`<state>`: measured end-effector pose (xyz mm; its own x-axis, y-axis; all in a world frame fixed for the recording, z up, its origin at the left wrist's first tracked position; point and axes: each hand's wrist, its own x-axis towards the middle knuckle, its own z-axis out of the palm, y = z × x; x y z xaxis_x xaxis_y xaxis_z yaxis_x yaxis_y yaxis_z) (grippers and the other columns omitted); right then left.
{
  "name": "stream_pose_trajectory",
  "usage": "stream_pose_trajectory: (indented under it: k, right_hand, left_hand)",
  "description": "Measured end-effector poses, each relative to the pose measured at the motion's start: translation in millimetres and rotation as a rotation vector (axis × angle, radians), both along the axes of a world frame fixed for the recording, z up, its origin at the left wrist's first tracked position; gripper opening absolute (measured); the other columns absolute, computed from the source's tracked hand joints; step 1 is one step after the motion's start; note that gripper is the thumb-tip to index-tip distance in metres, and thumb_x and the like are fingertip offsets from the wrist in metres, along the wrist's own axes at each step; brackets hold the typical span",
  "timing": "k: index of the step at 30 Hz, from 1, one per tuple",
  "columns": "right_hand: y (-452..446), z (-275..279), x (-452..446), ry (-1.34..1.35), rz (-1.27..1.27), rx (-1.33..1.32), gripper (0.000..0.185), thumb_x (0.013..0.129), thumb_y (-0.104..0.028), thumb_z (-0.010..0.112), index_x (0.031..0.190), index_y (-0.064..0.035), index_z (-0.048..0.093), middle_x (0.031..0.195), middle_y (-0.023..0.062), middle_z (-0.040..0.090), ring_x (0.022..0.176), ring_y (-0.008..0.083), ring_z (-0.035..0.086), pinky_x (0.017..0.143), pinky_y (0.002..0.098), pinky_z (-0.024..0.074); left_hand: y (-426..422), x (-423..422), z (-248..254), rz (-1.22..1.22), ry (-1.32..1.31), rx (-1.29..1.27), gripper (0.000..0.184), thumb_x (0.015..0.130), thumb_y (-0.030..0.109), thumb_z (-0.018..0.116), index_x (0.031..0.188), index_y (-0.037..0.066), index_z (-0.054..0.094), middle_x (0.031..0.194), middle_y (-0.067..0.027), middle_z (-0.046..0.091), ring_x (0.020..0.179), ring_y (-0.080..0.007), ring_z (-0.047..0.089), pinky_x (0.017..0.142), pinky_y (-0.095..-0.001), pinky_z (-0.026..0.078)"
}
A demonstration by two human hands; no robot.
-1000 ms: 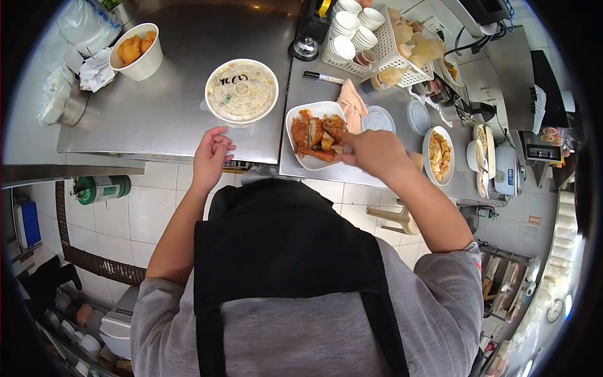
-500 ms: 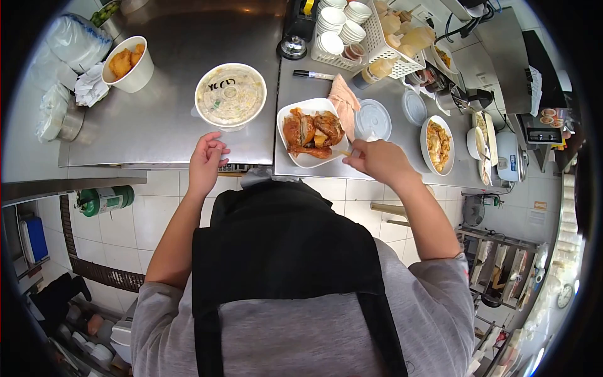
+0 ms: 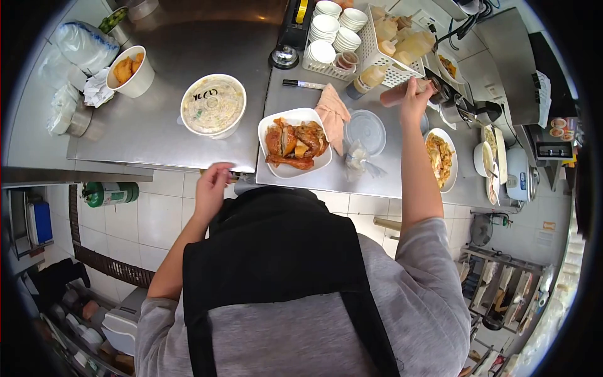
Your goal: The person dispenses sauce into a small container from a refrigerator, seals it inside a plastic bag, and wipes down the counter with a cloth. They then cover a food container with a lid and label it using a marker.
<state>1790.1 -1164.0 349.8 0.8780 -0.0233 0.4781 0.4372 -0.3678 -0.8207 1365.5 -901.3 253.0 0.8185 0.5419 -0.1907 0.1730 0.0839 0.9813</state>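
Note:
My right hand (image 3: 416, 103) is wrapped round a reddish-brown squeeze bottle (image 3: 397, 94), beside the white basket. Near the counter's front edge hovers my left hand (image 3: 212, 183), fingers loosely bent and apart, holding nothing. Above it stands a round tub (image 3: 214, 105) with a clear lid marked in black. A white square bowl (image 3: 266, 124) holds browned chicken pieces (image 3: 295, 141). Right of it lie a pink cloth (image 3: 331, 116), a clear round lid (image 3: 365, 132) and a small knotted plastic bag (image 3: 357, 161). Another bottle (image 3: 369, 81) with yellowish contents stands left of the held one.
A paper bucket (image 3: 135, 80) of fried pieces is at the left. Stacked cups (image 3: 323, 28), a bell (image 3: 284, 56) and a white basket (image 3: 377, 53) of bottles line the back. An oval bowl (image 3: 447, 141) of food sits right of my right forearm.
My right hand has left the chicken bowl, moved up and right, and closed on the bottle. The small plastic bag now shows on the counter. My left hand has drawn slightly down from the tub.

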Motion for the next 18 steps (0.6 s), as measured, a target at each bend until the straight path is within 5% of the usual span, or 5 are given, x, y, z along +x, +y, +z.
stream_pose_trajectory:
  k: [4,8,12,14,18]
  right_hand:
    - [-1.7,-24.9,28.8,0.039,0.016,0.028,0.057,0.089,-0.03,0.062,0.125,0.0063,0.036,0.113,0.0185,0.053,0.103,0.0225,0.053,0.09,0.032,0.0414]
    - [-3.3,15.5,-29.3,-0.255,-0.027,-0.105,0.052,0.085,-0.023,0.066,0.124,0.0019,0.042,0.109,0.0133,0.056,0.097,0.0229,0.055,0.087,0.0307,0.0423]
    - [-14.9,2.7,-76.0,0.096,0.603,-0.434,0.024,0.08,-0.012,0.066,0.103,-0.0039,0.062,0.101,0.0108,0.061,0.092,0.0254,0.058,0.081,0.0337,0.0459]
    - [-1.1,-14.1,-80.6,-0.124,0.793,-0.704,0.022,0.076,-0.008,0.067,0.098,-0.0068,0.065,0.101,0.0129,0.062,0.093,0.0285,0.058,0.08,0.0344,0.0477]
    - [29.2,-52.3,-76.9,-0.151,0.764,-0.725,0.016,0.074,-0.01,0.065,0.09,-0.008,0.067,0.09,0.0108,0.063,0.09,0.0287,0.058,0.077,0.0362,0.0485]
  left_hand:
    - [-30.0,18.7,21.6,-0.182,0.108,-0.125,0.023,0.096,0.012,0.045,0.111,0.003,0.06,0.081,0.0001,0.057,0.071,-0.007,0.053,0.067,-0.022,0.045]
    - [-56.4,42.5,37.4,-0.327,0.197,-0.229,0.051,0.097,0.015,0.042,0.144,0.006,0.023,0.084,-0.0059,0.059,0.075,-0.0119,0.058,0.07,-0.0247,0.048]
    - [-70.5,67.0,45.1,-0.171,0.235,-0.347,0.061,0.098,0.015,0.041,0.146,0.008,0.005,0.1,-0.0122,0.058,0.076,-0.015,0.062,0.071,-0.0276,0.053]
    - [-72.5,73.4,49.1,-0.127,0.232,-0.324,0.059,0.098,0.015,0.04,0.146,0.008,0.007,0.104,-0.0134,0.057,0.076,-0.015,0.062,0.071,-0.0272,0.054]
    - [-59.3,88.8,37.7,-0.053,0.182,-0.091,0.053,0.098,0.015,0.039,0.145,0.007,0.016,0.107,-0.0138,0.057,0.077,-0.0143,0.063,0.072,-0.0251,0.054]
